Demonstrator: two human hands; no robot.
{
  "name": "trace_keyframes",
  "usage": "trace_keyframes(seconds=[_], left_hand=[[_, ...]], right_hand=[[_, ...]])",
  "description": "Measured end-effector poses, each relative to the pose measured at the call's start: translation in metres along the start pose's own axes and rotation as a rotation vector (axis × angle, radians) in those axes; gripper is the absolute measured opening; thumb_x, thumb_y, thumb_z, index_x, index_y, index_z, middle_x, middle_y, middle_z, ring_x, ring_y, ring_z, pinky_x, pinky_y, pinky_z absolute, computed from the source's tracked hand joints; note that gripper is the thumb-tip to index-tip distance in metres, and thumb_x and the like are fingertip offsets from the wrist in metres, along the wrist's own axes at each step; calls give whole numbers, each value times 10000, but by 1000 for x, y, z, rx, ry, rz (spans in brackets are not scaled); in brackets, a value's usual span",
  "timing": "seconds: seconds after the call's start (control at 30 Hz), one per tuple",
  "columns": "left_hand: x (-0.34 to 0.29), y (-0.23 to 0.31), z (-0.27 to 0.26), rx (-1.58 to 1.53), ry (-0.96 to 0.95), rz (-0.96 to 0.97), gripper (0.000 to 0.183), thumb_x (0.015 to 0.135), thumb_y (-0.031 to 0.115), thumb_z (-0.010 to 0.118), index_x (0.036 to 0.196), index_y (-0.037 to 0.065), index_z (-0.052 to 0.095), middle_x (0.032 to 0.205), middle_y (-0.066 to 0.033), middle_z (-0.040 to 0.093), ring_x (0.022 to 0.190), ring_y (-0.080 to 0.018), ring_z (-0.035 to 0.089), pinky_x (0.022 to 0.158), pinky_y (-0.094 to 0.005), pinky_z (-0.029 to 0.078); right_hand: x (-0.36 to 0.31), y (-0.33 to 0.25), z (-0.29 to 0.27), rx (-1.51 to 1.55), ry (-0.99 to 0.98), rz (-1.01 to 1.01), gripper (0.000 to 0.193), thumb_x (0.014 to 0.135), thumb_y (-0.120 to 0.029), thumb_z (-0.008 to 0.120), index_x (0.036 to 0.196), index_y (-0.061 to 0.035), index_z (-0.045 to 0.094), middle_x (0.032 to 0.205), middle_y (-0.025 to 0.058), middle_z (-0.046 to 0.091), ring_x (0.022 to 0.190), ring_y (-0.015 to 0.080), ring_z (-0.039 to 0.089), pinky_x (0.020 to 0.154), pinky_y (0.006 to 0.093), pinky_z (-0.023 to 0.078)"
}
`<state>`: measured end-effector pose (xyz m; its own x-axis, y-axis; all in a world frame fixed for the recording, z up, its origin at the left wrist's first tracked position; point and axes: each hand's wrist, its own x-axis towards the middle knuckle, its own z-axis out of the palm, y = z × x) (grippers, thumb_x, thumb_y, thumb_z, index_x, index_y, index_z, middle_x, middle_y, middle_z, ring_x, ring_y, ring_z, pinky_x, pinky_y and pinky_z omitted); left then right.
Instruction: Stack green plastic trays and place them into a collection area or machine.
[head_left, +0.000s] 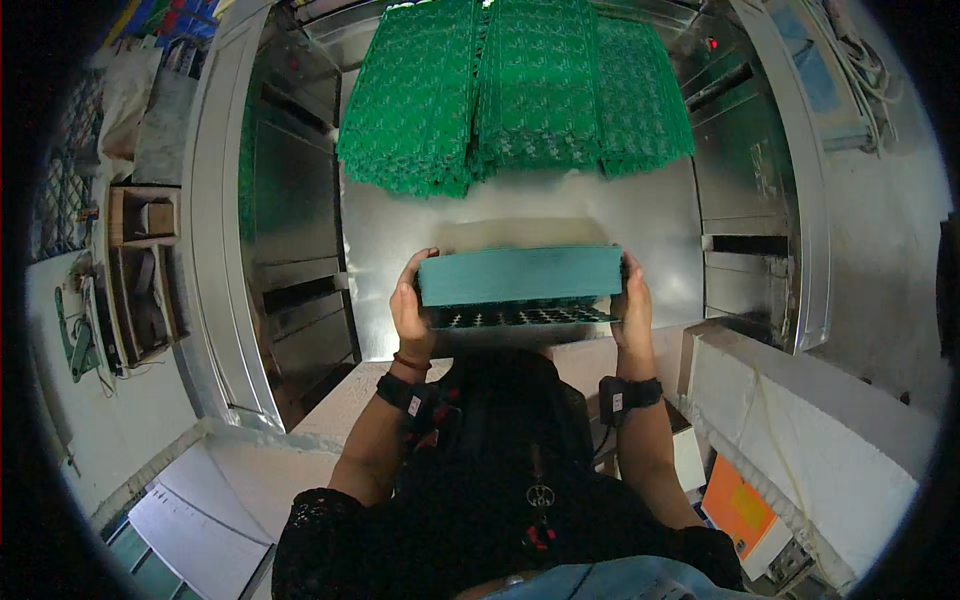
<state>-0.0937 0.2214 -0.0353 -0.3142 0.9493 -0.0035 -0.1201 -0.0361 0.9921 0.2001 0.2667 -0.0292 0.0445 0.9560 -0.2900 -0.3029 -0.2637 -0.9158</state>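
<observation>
Holding a block of thin green panels (520, 277) between left hand (411, 308) and right hand (636, 308), near the middle of the steel table's (385, 230) near edge, with contact underneath impossible to tell. Pressing in at both short ends with fingers (408, 281) bent around the sides, seemingly close together on the left but too foreshortened to tell on the right, presumably to keep separate layers from slipping. Set well apart from three green stacks (535, 75) side by side along the far edge, perhaps for working room in front.
</observation>
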Motion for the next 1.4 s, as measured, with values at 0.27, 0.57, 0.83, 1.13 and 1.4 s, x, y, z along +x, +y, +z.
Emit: trace_keyframes(seconds=[0.27,0.57,0.83,1.13,1.4], left_hand=[[-14,4,5,23,250,-134,590,949,373,254,962,-87,623,986,-201,637,950,-285,592,890,-373,430],[-25,-2,3,3,303,-137,586,947,365,254,848,-71,633,940,-216,644,931,-304,598,876,-395,440],[-23,-2,7,-42,311,-140,578,954,355,246,861,-70,627,971,-218,639,947,-307,596,888,-395,436],[-36,10,-10,116,-134,26,1097,673,826,418,1316,-60,349,1364,-213,375,1298,-298,330,1080,-402,224],[-32,10,-3,143,-101,5,853,808,612,466,1316,-59,329,1334,-187,393,1278,-290,338,1076,-380,225]], right_hand=[[-7,22,-19,94,72,20,607,938,-522,325,1135,15,530,1157,149,556,1040,238,522,934,372,380],[-18,-15,-30,-462,-134,-330,804,801,-633,504,1207,60,470,1213,188,506,1140,271,489,1002,378,329],[-27,-70,16,-1513,-550,-664,760,522,-209,798,1203,-54,498,1201,139,486,1154,338,453,1017,476,311],[-8,-50,10,-1290,-505,-704,640,514,-138,751,1122,-102,556,1076,96,519,993,282,499,890,417,371],[-3,-45,16,-1255,-426,-705,627,517,-161,740,1114,-102,558,1049,90,499,976,296,468,883,423,347]])
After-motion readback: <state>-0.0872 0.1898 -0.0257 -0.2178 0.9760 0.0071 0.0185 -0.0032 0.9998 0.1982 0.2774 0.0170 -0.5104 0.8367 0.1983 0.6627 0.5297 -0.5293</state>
